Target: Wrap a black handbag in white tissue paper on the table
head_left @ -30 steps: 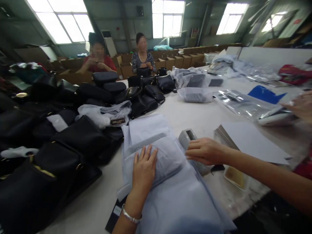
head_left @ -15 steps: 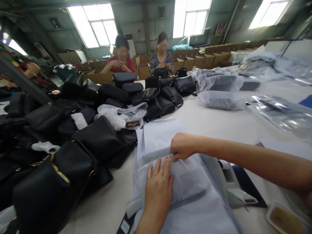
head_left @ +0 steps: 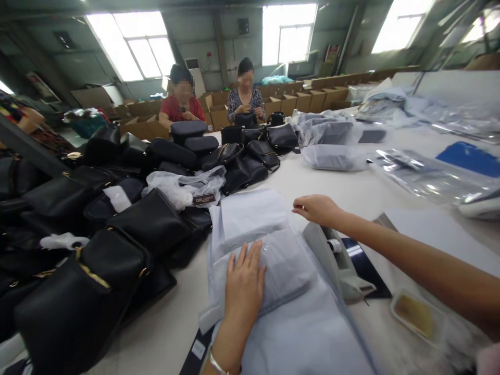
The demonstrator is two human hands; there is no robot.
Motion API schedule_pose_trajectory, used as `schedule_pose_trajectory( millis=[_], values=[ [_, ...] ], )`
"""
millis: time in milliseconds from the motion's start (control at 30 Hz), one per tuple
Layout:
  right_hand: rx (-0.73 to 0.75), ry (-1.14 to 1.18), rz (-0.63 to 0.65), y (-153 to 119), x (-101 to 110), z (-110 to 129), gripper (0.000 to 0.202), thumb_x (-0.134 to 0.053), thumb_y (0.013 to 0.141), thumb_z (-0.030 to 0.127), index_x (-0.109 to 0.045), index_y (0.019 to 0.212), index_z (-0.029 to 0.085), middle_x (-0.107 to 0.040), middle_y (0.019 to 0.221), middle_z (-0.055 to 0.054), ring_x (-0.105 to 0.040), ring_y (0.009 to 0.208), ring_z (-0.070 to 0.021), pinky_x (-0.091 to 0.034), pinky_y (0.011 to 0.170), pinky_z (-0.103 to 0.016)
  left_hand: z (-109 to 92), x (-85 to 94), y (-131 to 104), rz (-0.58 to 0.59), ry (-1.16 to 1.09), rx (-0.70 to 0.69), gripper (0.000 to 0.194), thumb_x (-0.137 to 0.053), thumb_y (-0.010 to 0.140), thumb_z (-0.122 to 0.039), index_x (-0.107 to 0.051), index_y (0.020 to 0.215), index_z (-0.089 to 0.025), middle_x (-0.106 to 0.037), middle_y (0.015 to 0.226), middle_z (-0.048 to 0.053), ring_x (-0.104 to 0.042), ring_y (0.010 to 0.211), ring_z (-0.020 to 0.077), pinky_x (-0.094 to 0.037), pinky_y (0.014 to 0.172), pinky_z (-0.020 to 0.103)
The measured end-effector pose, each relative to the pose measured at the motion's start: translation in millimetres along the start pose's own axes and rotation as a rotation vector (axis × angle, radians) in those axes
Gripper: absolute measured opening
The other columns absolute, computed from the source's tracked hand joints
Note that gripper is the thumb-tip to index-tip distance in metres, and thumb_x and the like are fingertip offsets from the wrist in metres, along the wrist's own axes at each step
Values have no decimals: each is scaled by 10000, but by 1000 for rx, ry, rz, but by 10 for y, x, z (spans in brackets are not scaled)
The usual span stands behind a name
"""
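Note:
My left hand [head_left: 245,284] lies flat, fingers spread, on a bag wrapped in pale plastic [head_left: 287,268] that rests on a stack of pale blue-white sheets [head_left: 300,333]. My right hand [head_left: 317,209] hovers above the table just beyond the wrapped bag, fingers loosely curled, holding nothing that I can see. A grey tape dispenser [head_left: 338,258] sits right under my right forearm. A white folded sheet [head_left: 252,211] lies just beyond the wrapped bag.
Several black handbags [head_left: 97,245] are heaped on the left of the white table [head_left: 320,179]. Wrapped bags [head_left: 334,156] and clear plastic sleeves [head_left: 422,177] lie at the right. A small tray [head_left: 416,315] sits near the front edge. Two people [head_left: 246,99] sit at the far end among cardboard boxes.
My right hand has let go of the wrapper's edge and moved right and away from it. My left hand stays pressed on the wrapped bag.

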State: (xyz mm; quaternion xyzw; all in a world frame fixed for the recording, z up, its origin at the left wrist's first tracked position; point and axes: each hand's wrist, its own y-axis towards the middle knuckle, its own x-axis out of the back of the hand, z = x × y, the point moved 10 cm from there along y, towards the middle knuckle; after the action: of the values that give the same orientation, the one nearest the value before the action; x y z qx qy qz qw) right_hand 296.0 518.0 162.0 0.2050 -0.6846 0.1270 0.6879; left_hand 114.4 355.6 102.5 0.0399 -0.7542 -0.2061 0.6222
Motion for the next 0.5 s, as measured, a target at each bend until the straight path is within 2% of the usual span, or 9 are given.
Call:
schedule_pose_trajectory(
  millis=[100, 167, 200, 267, 367, 433, 500],
  values=[
    [-174, 268, -140, -813, -56, -493, 306, -539, 907, 466, -705, 1060, 259, -717, 1058, -27, -664, 917, -226, -485, 805, -327, -7, 15, -14, -17, 11, -5, 511, -434, 989, -236, -346, 1491, -195, -463, 1492, 63, -398, 1400, 287, -393, 1096, 545],
    [-274, 376, -243, -1385, -168, -706, 351, -552, 877, 522, -717, 1043, 260, -657, 1234, -41, -618, 1099, -254, -448, 984, -378, -14, 20, -17, -28, 14, -12, 500, -424, 995, -254, -357, 1487, -193, -463, 1491, 66, -397, 1400, 289, -387, 1098, 546],
    [-334, 414, -274, -1639, -261, -780, 377, -550, 865, 550, -728, 1014, 253, -616, 1305, -57, -569, 1191, -273, -400, 1058, -407, -20, 20, -18, -31, 14, -17, 497, -421, 997, -261, -361, 1486, -194, -464, 1491, 67, -399, 1399, 288, -386, 1097, 546],
    [-475, 534, -249, -2029, -550, -859, 436, -542, 841, 598, -744, 977, 237, -550, 1390, -92, -502, 1282, -304, -341, 1116, -447, -31, 17, -22, -31, 13, -28, 490, -416, 998, -267, -374, 1481, -193, -469, 1487, 71, -404, 1396, 289, -387, 1095, 543],
    [-593, 808, -173, -2274, -947, -741, 499, -544, 818, 641, -762, 980, 222, -499, 1441, -122, -440, 1345, -318, -322, 1128, -450, -41, 35, -31, -43, 12, -32, 485, -415, 996, -264, -388, 1473, -181, -486, 1474, 93, -415, 1388, 289, -384, 1098, 536],
    [-616, 983, -197, -2286, -1031, -600, 486, -585, 800, 634, -773, 952, 212, -483, 1456, -127, -402, 1375, -316, -320, 1127, -439, -46, 61, -38, -54, 12, -31, 489, -410, 997, -262, -380, 1477, -173, -491, 1467, 114, -424, 1382, 289, -387, 1096, 534],
    [-644, 1124, -266, -2280, -1002, -497, 452, -649, 766, 608, -777, 881, 191, -479, 1459, -138, -401, 1374, -325, -317, 1126, -438, -52, 81, -47, -55, 11, -33, 490, -395, 1000, -255, -370, 1481, -166, -493, 1464, 125, -427, 1380, 290, -394, 1089, 535]
  ],
)
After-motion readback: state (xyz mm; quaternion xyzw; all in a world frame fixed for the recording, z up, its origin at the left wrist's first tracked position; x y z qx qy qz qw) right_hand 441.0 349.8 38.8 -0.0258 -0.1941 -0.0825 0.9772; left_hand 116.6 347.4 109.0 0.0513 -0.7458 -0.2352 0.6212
